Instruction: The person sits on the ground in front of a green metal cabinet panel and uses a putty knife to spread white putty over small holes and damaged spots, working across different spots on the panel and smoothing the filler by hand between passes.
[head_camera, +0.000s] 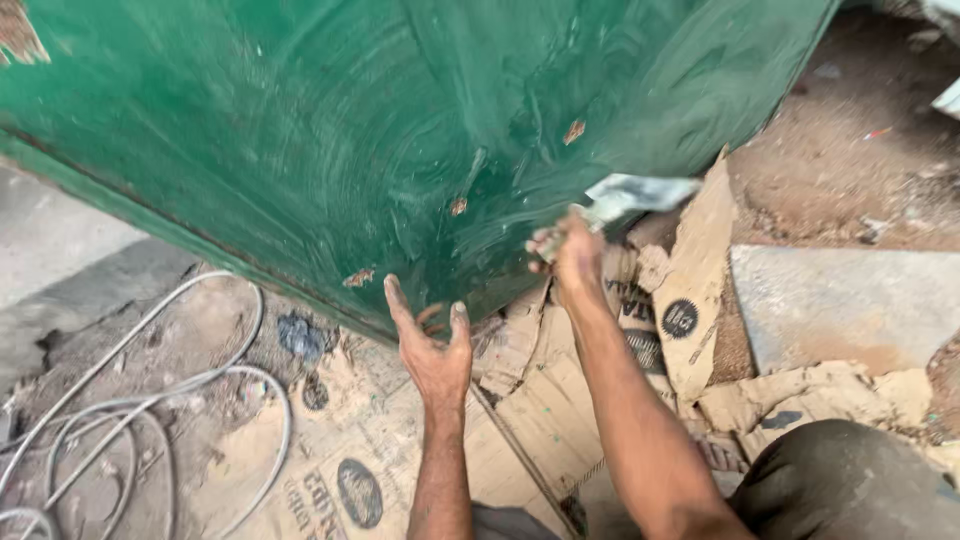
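- Rough outdoor workshop or worksite: bare dirt ground
- Freshly painted green metal panel
- Torn cardboard sheets as ground cover
- Loose grey cables

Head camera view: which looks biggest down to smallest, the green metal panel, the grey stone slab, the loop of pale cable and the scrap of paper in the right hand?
1. Green metal panel, filling most of the view.
2. Pale cable loop and grey stone slab: they look alike in spread, so unranked.
3. Paper scrap in the right hand, clearly the smallest.

The green metal panel is cut off at the top and left edge. The thing in my right hand is blurred. The grey cable leaves the picture at the bottom left.
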